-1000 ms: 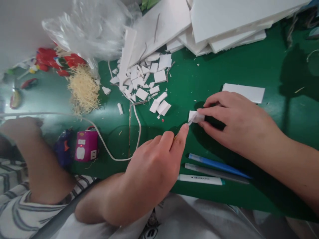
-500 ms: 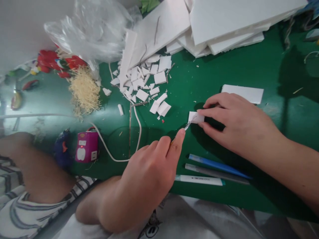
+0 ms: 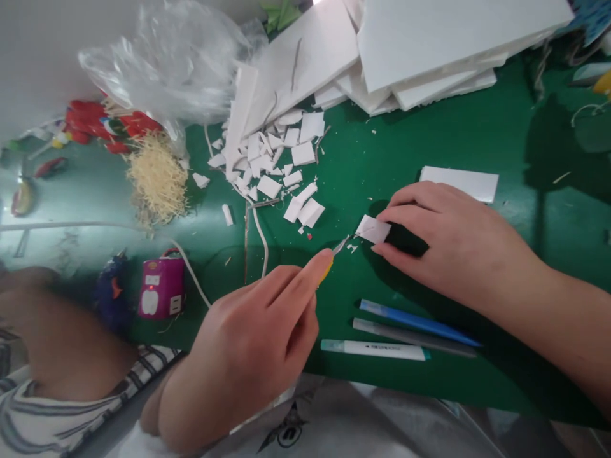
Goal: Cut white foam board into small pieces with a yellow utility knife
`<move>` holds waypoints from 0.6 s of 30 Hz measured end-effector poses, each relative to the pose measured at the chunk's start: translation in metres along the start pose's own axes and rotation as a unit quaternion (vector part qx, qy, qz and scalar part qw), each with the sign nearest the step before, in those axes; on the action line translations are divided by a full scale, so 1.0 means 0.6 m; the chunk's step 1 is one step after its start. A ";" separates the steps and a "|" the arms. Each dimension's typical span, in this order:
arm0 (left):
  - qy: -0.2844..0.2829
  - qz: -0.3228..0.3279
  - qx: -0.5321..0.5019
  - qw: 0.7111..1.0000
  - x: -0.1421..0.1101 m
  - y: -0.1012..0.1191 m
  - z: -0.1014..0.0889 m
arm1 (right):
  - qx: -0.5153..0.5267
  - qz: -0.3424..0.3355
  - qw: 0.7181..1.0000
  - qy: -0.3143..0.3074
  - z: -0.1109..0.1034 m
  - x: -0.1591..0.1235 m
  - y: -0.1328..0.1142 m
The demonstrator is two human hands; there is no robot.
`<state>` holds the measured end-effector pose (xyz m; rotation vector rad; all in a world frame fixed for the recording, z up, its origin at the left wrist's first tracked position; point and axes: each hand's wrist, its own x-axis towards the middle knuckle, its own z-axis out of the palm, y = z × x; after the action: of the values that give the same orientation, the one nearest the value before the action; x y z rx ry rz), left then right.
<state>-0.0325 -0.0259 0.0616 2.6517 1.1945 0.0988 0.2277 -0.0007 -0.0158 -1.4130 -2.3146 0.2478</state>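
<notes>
My right hand (image 3: 449,238) pinches a small white foam piece (image 3: 373,229) against the green table (image 3: 429,146). My left hand (image 3: 258,343) is closed round a yellow-handled craft knife (image 3: 334,254), forefinger along its back. The blade tip points at the foam piece from a short way to its left, apart from it. A few tiny white crumbs (image 3: 352,247) lie between the blade and the piece.
Foam offcuts (image 3: 281,159) and stacked white foam boards (image 3: 420,44) lie at the back. A white rectangle (image 3: 461,182) sits behind my right hand. Three pens (image 3: 405,331) lie at the near edge. A pink power strip (image 3: 161,294), a white cable (image 3: 258,235), straw (image 3: 157,181) and another person's arm (image 3: 57,343) are at left.
My left hand has drawn the knife back towards me and to the left, away from the foam piece. Small crumbs now lie beside the piece. The right hand has held still.
</notes>
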 end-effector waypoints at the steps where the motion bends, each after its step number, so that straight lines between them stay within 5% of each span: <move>1: 0.010 -0.005 0.003 1.000 0.000 0.000 -0.001 | 0.001 0.000 1.000 0.005 -0.001 -0.001 -0.001; 18: 0.016 0.022 -0.002 1.000 0.004 0.008 0.025 | 0.008 -0.048 0.999 -0.021 0.001 0.005 0.013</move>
<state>-0.0251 -0.0296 0.0482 2.6842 1.1444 0.1523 0.2326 0.0058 -0.0185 -1.2950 -2.4009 0.2696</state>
